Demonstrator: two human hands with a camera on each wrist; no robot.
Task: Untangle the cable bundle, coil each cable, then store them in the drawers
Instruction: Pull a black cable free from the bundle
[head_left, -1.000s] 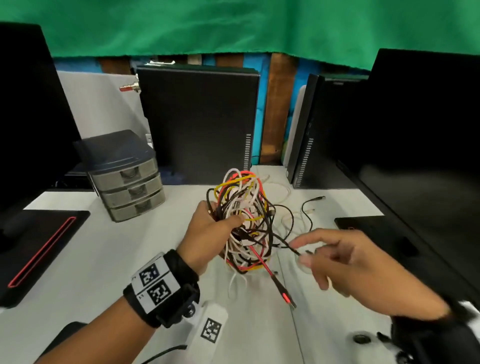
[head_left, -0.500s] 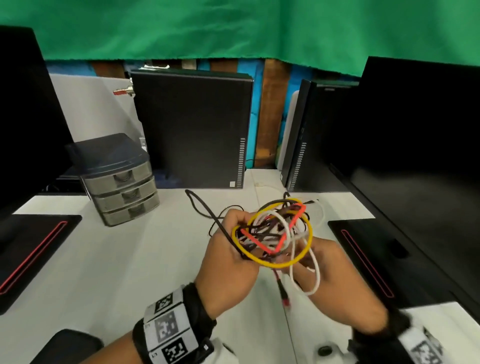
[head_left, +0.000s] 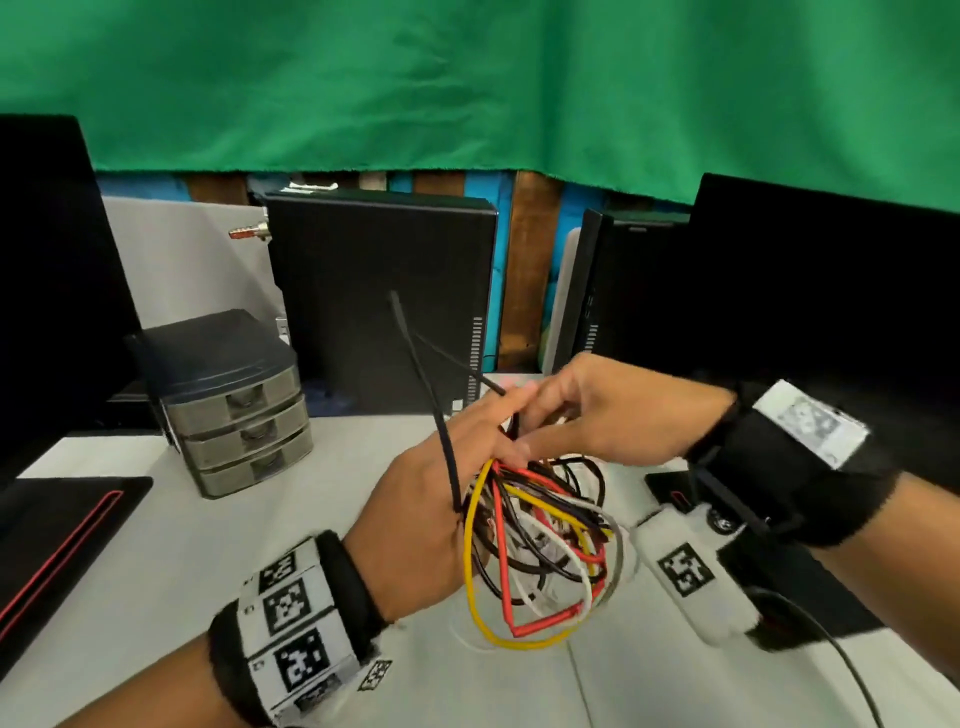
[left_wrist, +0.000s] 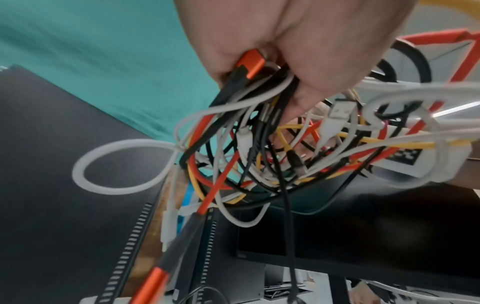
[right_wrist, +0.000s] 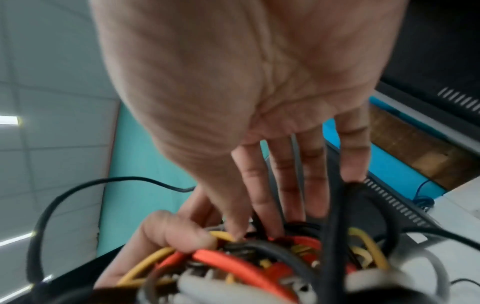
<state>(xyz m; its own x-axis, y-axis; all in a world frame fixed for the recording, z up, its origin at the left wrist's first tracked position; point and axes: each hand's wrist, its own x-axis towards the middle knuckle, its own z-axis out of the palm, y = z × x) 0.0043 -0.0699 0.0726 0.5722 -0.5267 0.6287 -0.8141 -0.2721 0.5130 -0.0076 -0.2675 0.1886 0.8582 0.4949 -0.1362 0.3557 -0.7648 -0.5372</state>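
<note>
Left hand (head_left: 431, 519) grips the lifted cable bundle (head_left: 540, 561); right hand (head_left: 587, 410), newly moved on top, apparently pinches a strand: untangling begins.

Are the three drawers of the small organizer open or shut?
Shut: all three fronts of the drawer organizer sit flush in the head view.

Computer lab: desktop towers (head_left: 382, 296), monitors (head_left: 831, 312), desk (head_left: 130, 545).

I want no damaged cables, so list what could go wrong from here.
1. The left hand grips the cable bundle tightly, so pulling a strand may tighten knots.
2. The right hand's fingers are buried in the tangle and could snag.
3. A loose black cable sticks up and may whip about.
</note>
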